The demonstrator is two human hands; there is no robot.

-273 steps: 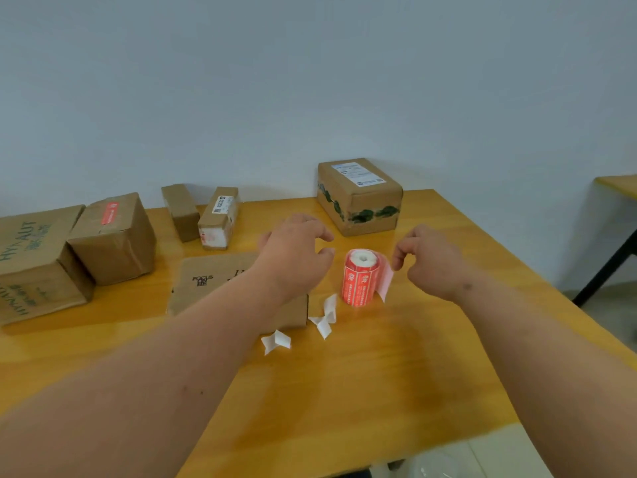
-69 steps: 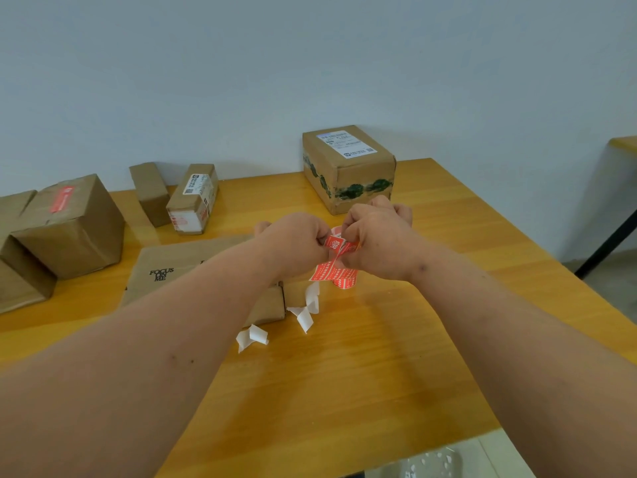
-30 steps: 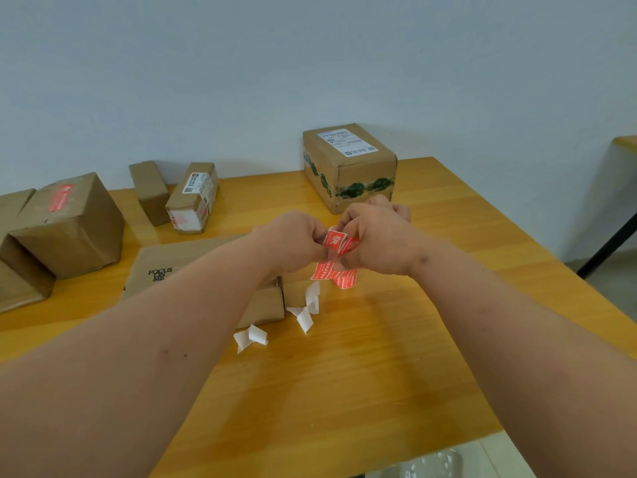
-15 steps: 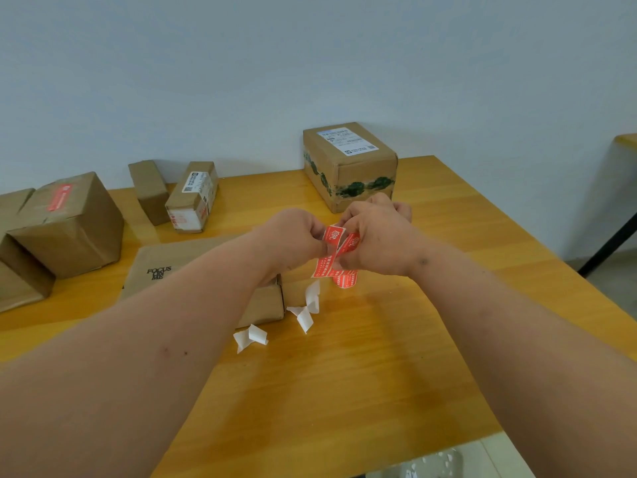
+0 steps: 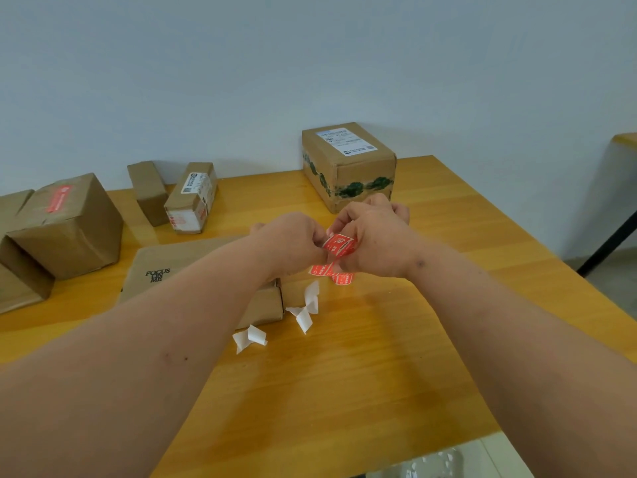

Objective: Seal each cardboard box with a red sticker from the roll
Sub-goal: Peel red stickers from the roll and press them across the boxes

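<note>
The red sticker roll is lifted above the wooden table, gripped in my right hand. A strip of red stickers hangs under the hands. My left hand pinches the strip's edge right next to the roll. A flat "FOCUS ON ME" box lies under my left forearm. A box with a red sticker on top stands at the left. Two small boxes and a larger box with green tape sit by the wall.
Two curled white backing scraps lie on the table in front of the flat box. Another cardboard box sits at the far left edge. A second table with a black leg stands to the right.
Both hands picked the roll up from the table and hold it together. Over the last second the peeled sticker end has lifted slightly; the hands stay in place.
</note>
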